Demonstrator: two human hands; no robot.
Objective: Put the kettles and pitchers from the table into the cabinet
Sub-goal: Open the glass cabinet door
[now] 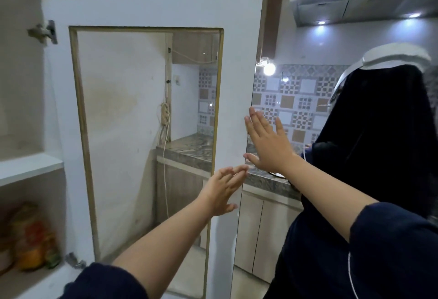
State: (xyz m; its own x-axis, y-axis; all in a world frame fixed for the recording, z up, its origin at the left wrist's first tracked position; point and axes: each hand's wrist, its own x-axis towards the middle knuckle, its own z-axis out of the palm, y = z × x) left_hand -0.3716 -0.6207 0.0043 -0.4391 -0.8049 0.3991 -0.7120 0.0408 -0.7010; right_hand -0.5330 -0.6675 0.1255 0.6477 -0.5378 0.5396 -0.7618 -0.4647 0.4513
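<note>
You have a white cabinet door in front of you, its clear pane edged with a tan wooden frame. Your sleeves are dark navy. The wall tiles carry grey-and-white checks mixed with plain white and tan squares. The countertop is mottled grey, like marble. The range hood is silver. On the white shelf, blurred packets show orange, red and green.
</note>
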